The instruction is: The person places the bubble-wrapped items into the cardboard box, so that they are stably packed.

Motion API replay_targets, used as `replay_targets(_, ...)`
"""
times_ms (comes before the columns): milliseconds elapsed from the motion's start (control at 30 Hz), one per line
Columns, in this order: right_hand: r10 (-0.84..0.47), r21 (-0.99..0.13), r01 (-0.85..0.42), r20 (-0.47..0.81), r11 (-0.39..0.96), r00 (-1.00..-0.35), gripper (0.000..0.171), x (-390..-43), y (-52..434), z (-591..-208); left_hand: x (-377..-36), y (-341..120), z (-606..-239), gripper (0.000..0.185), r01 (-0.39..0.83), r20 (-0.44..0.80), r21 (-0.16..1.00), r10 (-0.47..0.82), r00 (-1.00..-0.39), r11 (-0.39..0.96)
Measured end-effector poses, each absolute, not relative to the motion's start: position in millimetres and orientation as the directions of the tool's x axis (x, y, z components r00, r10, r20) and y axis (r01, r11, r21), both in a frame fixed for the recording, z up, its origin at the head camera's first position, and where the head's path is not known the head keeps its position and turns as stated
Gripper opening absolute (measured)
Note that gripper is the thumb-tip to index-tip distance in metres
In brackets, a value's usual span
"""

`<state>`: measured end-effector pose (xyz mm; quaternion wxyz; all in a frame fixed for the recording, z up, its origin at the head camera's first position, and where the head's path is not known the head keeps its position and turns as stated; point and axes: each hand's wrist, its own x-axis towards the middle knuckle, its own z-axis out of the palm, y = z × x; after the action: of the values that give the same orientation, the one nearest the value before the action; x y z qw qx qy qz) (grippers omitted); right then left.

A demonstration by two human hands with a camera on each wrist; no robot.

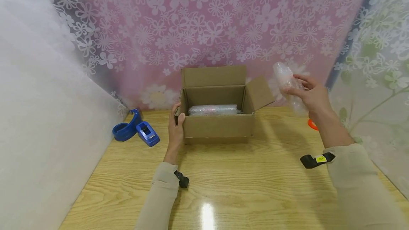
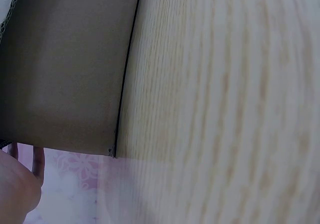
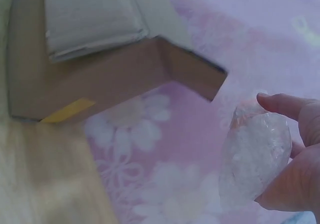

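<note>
Held aloft in the right hand (image 1: 311, 95), to the right of the cardboard box (image 1: 217, 125) and above the surface (image 1: 243, 184): a bubble-wrapped bundle (image 1: 287, 86), long axis tilted, upper end leaning up and left, lower end down toward the wrist. Fingers (image 3: 285, 104) and thumb curled round it, clamped on its middle. Clear, crinkled, glossy wrap over a plump oblong shape. Left hand (image 1: 176, 127) gripping the box's near left corner, thumb on the front wall, fingers round the side. Box of plain brown corrugated card, flaps standing open, with a second wrapped bundle (image 1: 212, 109) lying crosswise inside against the back wall. Pale wood-grain surface, smooth, with a glare spot. Blue plastic tape dispenser (image 1: 135, 130) well left of the box. Behind, a pink flower-patterned sheet (image 1: 207, 24); a plain white panel on the left.
</note>
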<state>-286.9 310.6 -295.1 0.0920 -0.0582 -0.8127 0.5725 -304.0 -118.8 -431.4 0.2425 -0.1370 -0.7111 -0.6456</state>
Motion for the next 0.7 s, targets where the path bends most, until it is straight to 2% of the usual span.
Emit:
replay_targets(333, 0.143, -0.908, -0.171, 0.241, 0.383, -0.96, 0.074, -284.9, 264.3, -273.3, -301.4, -119.6, -433.9, 0.05, 0.509, 0.526, 0.849, -0.123, -0.842, 0.145)
replay_targets(700, -0.075, -0.893, -0.318, 0.31, 0.318, -0.948, 0.066, -293.6, 201.3, -262.1, -303.1, -117.9, -433.1, 0.05, 0.521, 0.537, 0.842, -0.125, -0.835, 0.138)
